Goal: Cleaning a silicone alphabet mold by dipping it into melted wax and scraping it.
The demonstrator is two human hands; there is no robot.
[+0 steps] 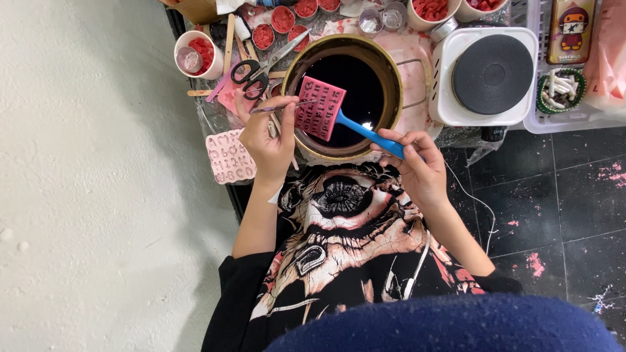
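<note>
1. Holding a pink square silicone letter mould [319, 107] on a blue-handled spatula [370, 133] over the round metal pot of dark liquid [385, 65]; right hand [420, 171] grips the handle.
2. Left hand [272, 140] pinches a thin stick [277, 107] at the mould, so picking looks unfinished; a second pale pink mould [229, 156] waits left on the bench.
3. Far right: an orange rectangular cartoon-figure package [570, 27].

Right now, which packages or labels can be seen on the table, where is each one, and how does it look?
Printed package: top right, lying in the white basket; upright rectangle, orange and yellow, with a cartoon figure in a red hood.
Pink bag: far right edge, beside that package; soft, pale pink, partly cut off.
No screens or signs show; neither the left hand nor the right hand touches these.
</note>
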